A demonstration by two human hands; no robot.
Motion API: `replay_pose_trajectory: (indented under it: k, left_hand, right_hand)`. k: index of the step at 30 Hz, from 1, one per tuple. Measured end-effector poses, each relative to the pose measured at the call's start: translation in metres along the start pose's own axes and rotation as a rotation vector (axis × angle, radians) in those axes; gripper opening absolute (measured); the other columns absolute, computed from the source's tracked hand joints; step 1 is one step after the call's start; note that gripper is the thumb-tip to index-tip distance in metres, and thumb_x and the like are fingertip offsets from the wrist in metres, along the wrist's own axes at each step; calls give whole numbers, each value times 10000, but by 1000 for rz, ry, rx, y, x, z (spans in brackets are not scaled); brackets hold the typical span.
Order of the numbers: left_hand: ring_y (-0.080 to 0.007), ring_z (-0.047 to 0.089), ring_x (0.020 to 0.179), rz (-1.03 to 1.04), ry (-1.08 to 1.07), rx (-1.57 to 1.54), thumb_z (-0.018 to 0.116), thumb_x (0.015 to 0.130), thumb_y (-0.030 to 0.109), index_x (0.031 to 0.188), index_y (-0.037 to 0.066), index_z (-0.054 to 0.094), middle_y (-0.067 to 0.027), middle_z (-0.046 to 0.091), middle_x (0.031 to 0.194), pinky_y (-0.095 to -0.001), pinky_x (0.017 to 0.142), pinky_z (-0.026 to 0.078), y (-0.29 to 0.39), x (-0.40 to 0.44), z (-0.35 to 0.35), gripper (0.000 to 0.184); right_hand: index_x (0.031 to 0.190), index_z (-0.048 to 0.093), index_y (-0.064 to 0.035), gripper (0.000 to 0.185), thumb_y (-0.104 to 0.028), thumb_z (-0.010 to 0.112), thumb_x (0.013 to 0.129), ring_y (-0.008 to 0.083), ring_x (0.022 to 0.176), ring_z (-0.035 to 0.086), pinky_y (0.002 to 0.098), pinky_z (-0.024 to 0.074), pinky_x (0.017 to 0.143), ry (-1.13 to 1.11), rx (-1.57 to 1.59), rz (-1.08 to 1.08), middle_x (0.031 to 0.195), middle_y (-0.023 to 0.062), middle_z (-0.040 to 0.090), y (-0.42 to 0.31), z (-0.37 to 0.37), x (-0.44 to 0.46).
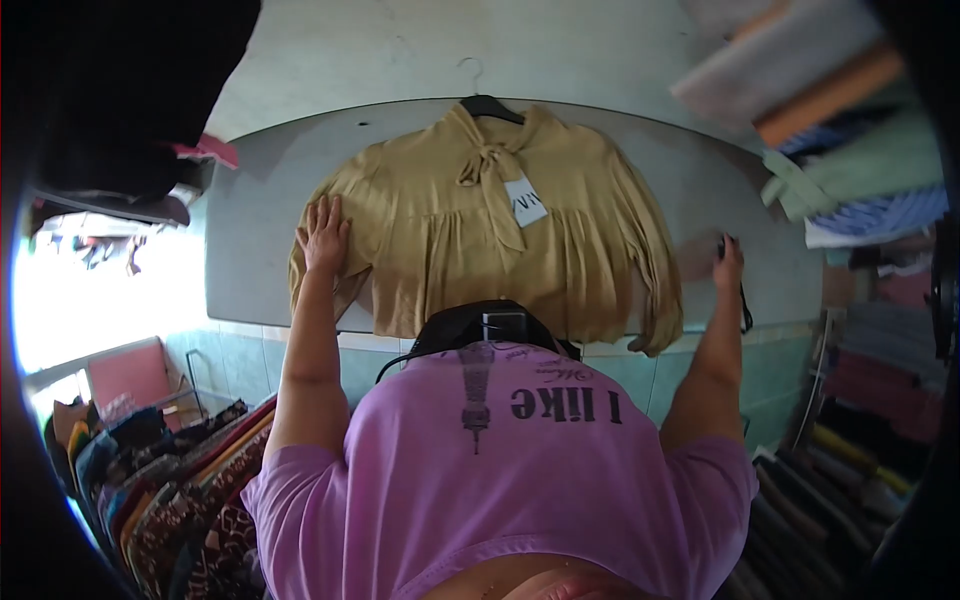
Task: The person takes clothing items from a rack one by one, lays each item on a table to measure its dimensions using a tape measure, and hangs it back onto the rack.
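A mustard-gold long-sleeved blouse (430,205) lies spread on a grey board (255,200), with a bow tied at its neck. Its collar has a black hanger (490,108) in it, the metal hook pointing away from me. A white paper tag (525,201) rests on the blouse front. My left hand (325,236) is flat on the sleeve at the left, fingers spread. At the board's right side, apart from the blouse, my right hand (731,264) is closed around something small and black, mostly hidden. A dark cord or strap (746,308) hangs by that wrist.
Patterned garments (180,500) hang close together at lower left. Folded clothes (850,170) are stacked at upper right, and more folded fabric (870,390) fills shelves at the right. Dark clothing (140,90) hangs at upper left. A black device (490,325) sits at my chest.
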State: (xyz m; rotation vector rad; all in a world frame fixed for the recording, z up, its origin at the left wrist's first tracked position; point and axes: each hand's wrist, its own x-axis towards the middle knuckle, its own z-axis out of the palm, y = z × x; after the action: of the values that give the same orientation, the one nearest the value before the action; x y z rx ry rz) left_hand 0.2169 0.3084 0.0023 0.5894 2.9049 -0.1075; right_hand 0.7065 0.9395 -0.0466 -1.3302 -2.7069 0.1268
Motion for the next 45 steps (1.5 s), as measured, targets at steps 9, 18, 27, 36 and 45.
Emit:
replay_pose_trajectory:
  k: [9,18,27,36,45]
  left_hand:
    - [-311,519,1042,145,518,-656,549,800,80,1027,98,629,-104,595,1064,-381,902,394,52,-19,-32,241]
    - [-138,584,948,325,-594,-1481,502,909,128,1109,-6,586,-66,646,953,-260,857,441,172,-44,-51,255]
    - [-78,581,730,-193,-616,-1808,604,861,203,954,44,647,3,639,816,-230,677,485,172,-35,-20,190]
    - [-229,639,779,-379,126,-685,674,747,279,893,148,697,-76,675,812,-336,721,480,107,-9,-24,198]
    - [-231,556,869,-221,432,-492,636,761,272,839,183,677,6,636,839,-347,732,463,110,-17,-5,125]
  right_hand:
    - [1215,471,-133,374,-276,521,873,246,1027,510,339,432,881,-3,723,298,1160,88,522,-60,-42,-3]
    - [1092,541,-90,305,-114,626,800,138,705,547,270,457,639,-657,1059,-294,809,24,562,-366,-82,-40]
    - [925,542,-96,225,-139,662,740,320,800,595,409,478,653,-393,595,-722,865,93,591,-461,-54,-55]
    - [905,561,-108,187,-157,652,749,314,761,592,409,485,643,-299,397,-643,849,100,571,-453,-28,-47]
    - [906,570,-119,193,-166,662,744,302,750,591,402,486,646,-291,325,-631,859,80,556,-454,-25,-51]
